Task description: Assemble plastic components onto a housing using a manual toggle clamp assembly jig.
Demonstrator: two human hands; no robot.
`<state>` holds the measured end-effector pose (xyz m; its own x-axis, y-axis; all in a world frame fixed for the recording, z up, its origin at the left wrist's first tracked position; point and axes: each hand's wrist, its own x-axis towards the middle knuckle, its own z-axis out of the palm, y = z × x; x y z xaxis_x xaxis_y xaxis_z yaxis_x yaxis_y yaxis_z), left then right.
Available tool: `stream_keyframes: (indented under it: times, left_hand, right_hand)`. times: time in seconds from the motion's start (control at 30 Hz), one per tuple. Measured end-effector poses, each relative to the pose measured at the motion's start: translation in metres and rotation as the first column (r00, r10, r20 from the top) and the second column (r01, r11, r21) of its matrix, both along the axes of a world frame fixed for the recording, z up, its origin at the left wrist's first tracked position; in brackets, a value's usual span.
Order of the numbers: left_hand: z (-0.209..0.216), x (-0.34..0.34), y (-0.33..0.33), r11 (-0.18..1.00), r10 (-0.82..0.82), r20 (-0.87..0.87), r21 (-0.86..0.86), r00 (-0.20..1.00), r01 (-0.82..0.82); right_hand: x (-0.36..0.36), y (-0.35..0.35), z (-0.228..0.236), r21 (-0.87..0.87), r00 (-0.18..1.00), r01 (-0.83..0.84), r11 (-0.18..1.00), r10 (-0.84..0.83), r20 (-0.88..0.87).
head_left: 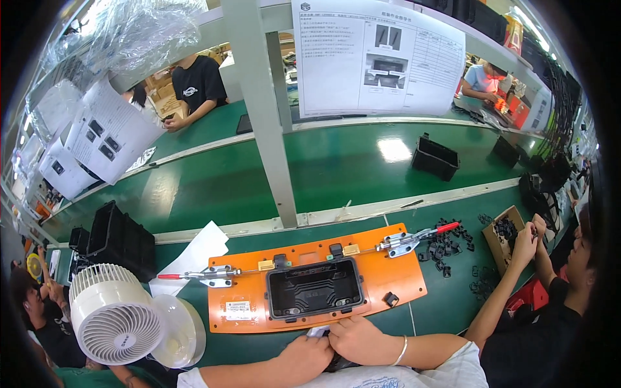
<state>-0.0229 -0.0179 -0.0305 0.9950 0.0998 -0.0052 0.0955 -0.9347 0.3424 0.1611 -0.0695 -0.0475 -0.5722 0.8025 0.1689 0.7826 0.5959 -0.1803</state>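
Both hands [357, 339] meet at a green workbench [446, 301], co-workers [530, 339] around it.

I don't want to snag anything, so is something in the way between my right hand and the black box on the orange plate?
Nothing visible stands between your right hand and the box, just the plate's near strip. The small black clip lies off to the box's right.

I see L hand [306, 355] & R hand [354, 340] together nr orange jig [396, 275]; blk box [314, 286] on it, fan [119, 317] at L.
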Motion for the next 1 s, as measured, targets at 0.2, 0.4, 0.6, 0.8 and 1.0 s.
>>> stream_keyframes:
  times: [0.2, 0.4, 0.6, 0.8, 1.0]
  left_hand:
    - [-0.026, 0.008, -0.008, 0.958, 0.228, 0.002, 0.178, 0.974, -0.224]
    - [-0.031, -0.002, 0.001, 0.982, 0.186, 0.170, -0.014, 0.968, -0.186]
    - [-0.026, -0.006, -0.001, 0.959, 0.271, 0.234, -0.151, 0.934, -0.240]
    - [-0.006, -0.021, 0.018, 0.842, 0.372, 0.300, -0.506, 0.878, -0.184]
    - [0.009, -0.025, 0.074, 0.609, 0.772, 0.428, -0.711, 0.470, -0.352]
  right_hand:
    - [-0.007, -0.006, -0.008, -0.030, 0.997, 0.064, 0.997, -0.065, -0.031]
    - [0.002, -0.003, -0.018, -0.081, 0.990, -0.004, 0.997, -0.008, -0.142]
    - [0.015, -0.001, 0.004, -0.161, 0.961, -0.132, 0.978, 0.086, -0.264]
    - [0.060, 0.060, 0.050, 0.150, 0.894, 0.145, 0.978, -0.064, -0.444]
    - [0.090, 0.097, 0.036, 0.189, 0.866, 0.426, 0.885, -0.337, -0.370]
